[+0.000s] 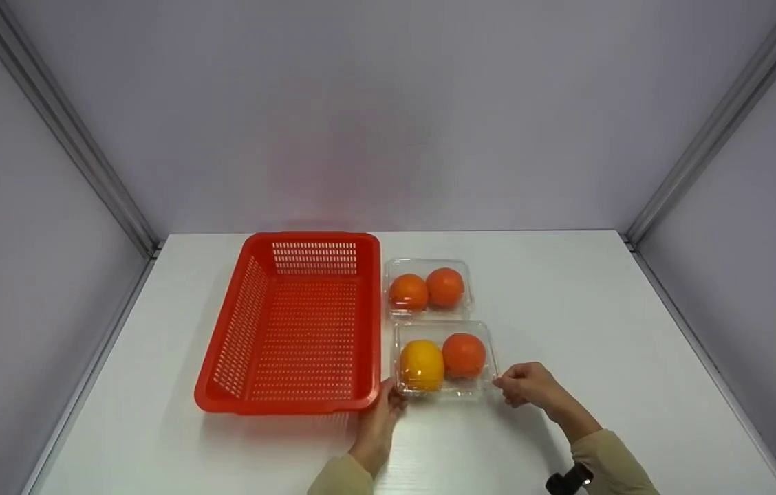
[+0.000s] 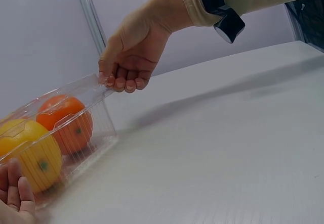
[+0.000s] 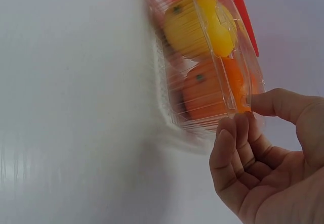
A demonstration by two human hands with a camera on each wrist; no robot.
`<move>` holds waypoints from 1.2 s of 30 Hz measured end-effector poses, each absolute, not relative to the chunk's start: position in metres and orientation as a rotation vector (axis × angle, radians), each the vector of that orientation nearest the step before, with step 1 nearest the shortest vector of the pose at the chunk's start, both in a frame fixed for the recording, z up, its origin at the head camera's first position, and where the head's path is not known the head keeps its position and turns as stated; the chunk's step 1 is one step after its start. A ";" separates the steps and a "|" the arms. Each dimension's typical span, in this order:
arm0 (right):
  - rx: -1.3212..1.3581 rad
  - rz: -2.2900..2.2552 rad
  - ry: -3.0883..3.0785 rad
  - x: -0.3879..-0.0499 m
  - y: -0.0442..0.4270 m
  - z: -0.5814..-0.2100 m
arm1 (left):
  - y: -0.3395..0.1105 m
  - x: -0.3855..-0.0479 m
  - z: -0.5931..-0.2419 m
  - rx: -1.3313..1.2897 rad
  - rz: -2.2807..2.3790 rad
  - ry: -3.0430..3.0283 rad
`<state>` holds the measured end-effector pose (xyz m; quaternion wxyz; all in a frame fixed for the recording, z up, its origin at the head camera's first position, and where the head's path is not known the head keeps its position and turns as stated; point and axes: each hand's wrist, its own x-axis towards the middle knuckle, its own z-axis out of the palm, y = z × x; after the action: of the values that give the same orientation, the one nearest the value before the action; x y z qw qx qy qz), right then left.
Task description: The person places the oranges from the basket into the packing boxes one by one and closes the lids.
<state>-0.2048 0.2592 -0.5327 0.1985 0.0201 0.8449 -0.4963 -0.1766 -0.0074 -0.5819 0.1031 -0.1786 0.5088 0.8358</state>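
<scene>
In the head view, a clear plastic box [image 1: 444, 331] stands on the white table, holding a yellow fruit [image 1: 422, 365] and an orange [image 1: 464, 355]. My right hand [image 1: 529, 385] pinches the box's right front corner at the rim, thumb above and curled fingers below, as the right wrist view shows. At the left front corner, my left hand [image 1: 378, 423] holds the box beside the basket; its fingers [image 2: 14, 183] lie against the box's side, while its thumb is hidden in the left wrist view.
A red perforated basket [image 1: 305, 330] stands left of the box, close to my left hand. Right behind the near box is another clear plastic box [image 1: 429, 265] with two oranges [image 1: 445, 287]. Pale walls [image 1: 388, 137] enclose the table's back and sides.
</scene>
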 end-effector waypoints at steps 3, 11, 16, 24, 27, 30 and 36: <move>0.055 -1.396 2.355 -0.205 0.260 -0.536 | -0.007 -0.176 -0.581 -0.530 2.457 1.507; 0.088 -1.384 2.363 -0.204 0.259 -0.539 | -0.006 -0.176 -0.580 -0.521 2.464 1.496; 0.098 -1.397 2.354 -0.201 0.259 -0.537 | -0.006 -0.177 -0.582 -0.510 2.438 1.518; 0.220 -1.421 2.282 -0.201 0.260 -0.541 | -0.004 -0.180 -0.580 -0.541 2.391 1.559; 0.243 -1.479 2.180 -0.202 0.261 -0.545 | -0.004 -0.179 -0.578 -0.565 2.400 1.564; 0.201 -1.567 2.055 -0.203 0.263 -0.550 | -0.002 -0.178 -0.578 -0.594 2.411 1.586; 0.173 -1.704 1.908 -0.201 0.267 -0.555 | 0.001 -0.180 -0.581 -0.618 2.427 1.609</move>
<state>-0.2014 0.2675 -0.5549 0.2847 0.0647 0.7134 -0.6370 -0.1796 0.0008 -0.5807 0.0822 -0.2068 0.5387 0.8125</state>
